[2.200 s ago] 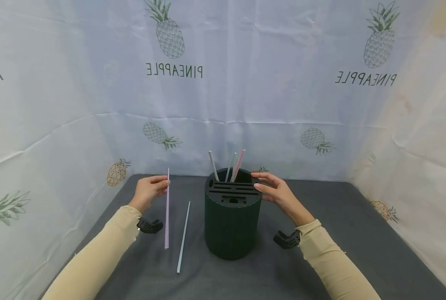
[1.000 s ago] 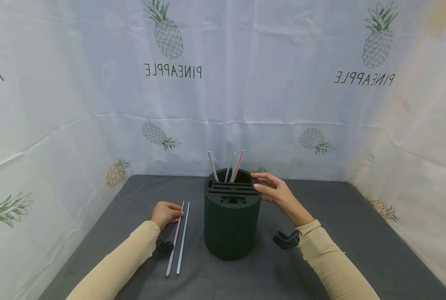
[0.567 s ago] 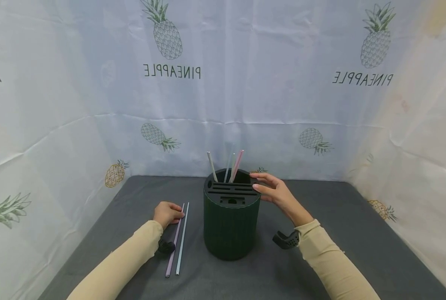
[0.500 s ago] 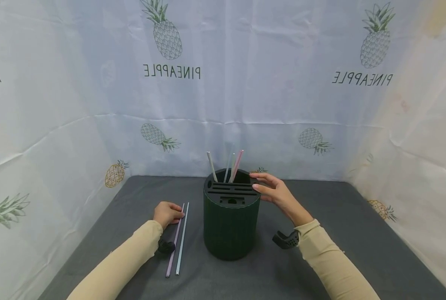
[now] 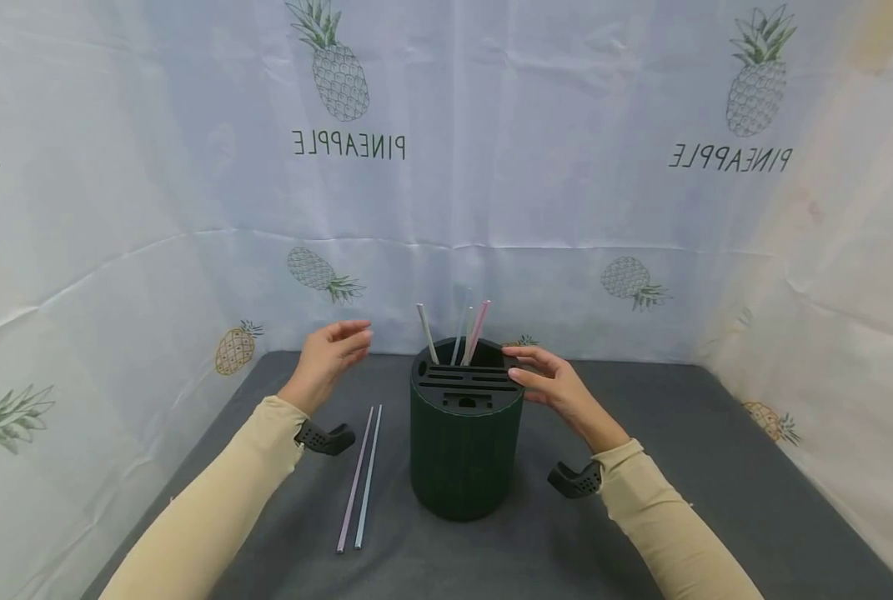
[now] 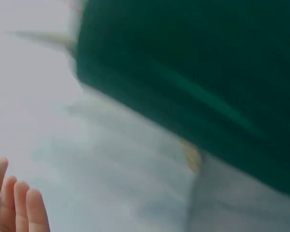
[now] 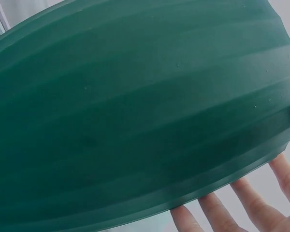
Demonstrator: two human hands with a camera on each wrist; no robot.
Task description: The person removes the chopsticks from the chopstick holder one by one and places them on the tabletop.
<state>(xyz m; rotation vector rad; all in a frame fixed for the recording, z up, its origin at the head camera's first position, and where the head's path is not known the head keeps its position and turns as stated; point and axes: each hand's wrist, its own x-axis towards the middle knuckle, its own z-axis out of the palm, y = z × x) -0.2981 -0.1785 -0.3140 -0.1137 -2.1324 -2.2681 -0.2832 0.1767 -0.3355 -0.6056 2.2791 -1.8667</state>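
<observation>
In the head view my left hand (image 5: 328, 360) is raised over the left of the table, fingers extended and holding nothing. Below it a purple chopstick (image 5: 356, 479) and a light-blue chopstick (image 5: 368, 479) lie side by side on the dark cloth. To their right stands a dark green utensil holder (image 5: 461, 458) with a slotted black top. Several chopsticks, one of them pink (image 5: 478, 329), lean upright in its rear opening. My right hand (image 5: 559, 387) rests on the holder's right rim; the right wrist view has its fingertips (image 7: 249, 193) against the ribbed green wall (image 7: 150, 106).
A dark grey cloth (image 5: 641, 500) covers the table. White curtains (image 5: 536, 192) printed with pineapples enclose the back and sides. Black wrist cameras, the left (image 5: 326, 437) and the right (image 5: 575, 479), hang under both wrists.
My left hand set the purple chopstick down beside the light-blue one, let it go, and rose up and away from them. The right hand stayed on the holder.
</observation>
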